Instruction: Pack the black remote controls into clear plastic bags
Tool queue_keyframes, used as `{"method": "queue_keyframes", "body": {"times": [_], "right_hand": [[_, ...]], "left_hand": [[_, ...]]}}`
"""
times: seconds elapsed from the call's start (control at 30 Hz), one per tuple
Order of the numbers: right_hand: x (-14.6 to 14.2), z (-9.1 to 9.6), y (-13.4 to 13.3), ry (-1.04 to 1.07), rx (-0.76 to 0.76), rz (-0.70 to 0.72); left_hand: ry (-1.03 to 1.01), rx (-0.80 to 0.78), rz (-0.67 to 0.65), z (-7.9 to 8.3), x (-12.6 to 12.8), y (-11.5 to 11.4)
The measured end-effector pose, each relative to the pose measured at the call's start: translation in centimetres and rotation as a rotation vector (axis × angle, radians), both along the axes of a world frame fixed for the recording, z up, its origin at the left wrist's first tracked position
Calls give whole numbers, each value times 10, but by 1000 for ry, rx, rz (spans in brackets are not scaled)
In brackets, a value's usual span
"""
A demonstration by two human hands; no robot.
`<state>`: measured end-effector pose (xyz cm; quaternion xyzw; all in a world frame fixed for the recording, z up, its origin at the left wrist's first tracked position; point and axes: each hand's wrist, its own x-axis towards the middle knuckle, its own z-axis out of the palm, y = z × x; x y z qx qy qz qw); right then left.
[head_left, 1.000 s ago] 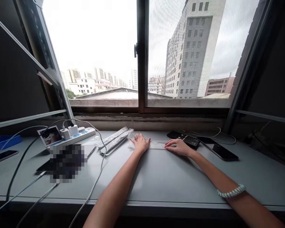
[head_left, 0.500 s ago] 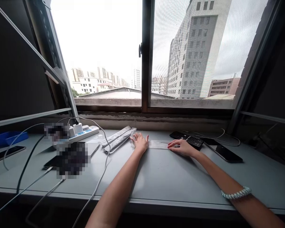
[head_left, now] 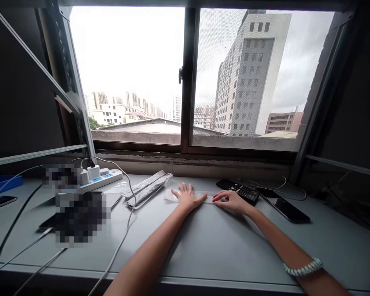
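Note:
A thin clear plastic sleeve [head_left: 171,195] lies flat on the grey table, showing to the left of my left hand and in the gap between my hands. My left hand [head_left: 188,200] presses down on it with the fingers spread. At the sleeve's right end, my right hand [head_left: 232,201] pinches the edge with thumb and fingertips. Close beyond my right hand is a black remote control [head_left: 239,190]. Two long wrapped items in clear plastic [head_left: 149,189] lie to the left of my left hand.
A black phone [head_left: 285,205] rests at the right. On the left are a white power strip [head_left: 106,180] with plugs, a white cable [head_left: 130,222] crossing the table, a blue tray [head_left: 4,184] and a dark device [head_left: 49,222], partly pixelated. A window stands behind the table.
My left hand has slid to the right along the sleeve, nearer my right hand, uncovering the sleeve's left end. My right hand stays at the right end. The view has tilted up slightly.

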<state>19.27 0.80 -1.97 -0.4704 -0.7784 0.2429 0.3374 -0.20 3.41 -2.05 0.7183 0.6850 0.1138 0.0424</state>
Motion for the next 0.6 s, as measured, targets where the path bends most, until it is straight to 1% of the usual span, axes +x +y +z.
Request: {"method": "queue_keyframes", "body": {"times": [0.1, 0.17, 0.23, 0.33, 0.43, 0.5, 0.6], "right_hand": [[-1, 0, 0, 6, 3, 1], [-1, -1, 1, 13, 12, -1], [-2, -4, 2, 36, 21, -14], [-5, -7, 6, 84, 50, -23], [-7, -9, 10, 121, 127, -55], [-7, -9, 13, 128, 160, -81], [-7, -9, 14, 109, 161, -67]], "left_hand": [[-10, 16, 0, 0, -4, 2], [-31, 66, 2, -1, -7, 3], [-66, 153, -11, -3, -8, 5], [-89, 323, -110, -2, -5, 5], [-66, 453, -188, 0, 0, 5], [-62, 486, -209, 0, 3, 6], [-52, 437, -254, 0, 4, 7]]}}
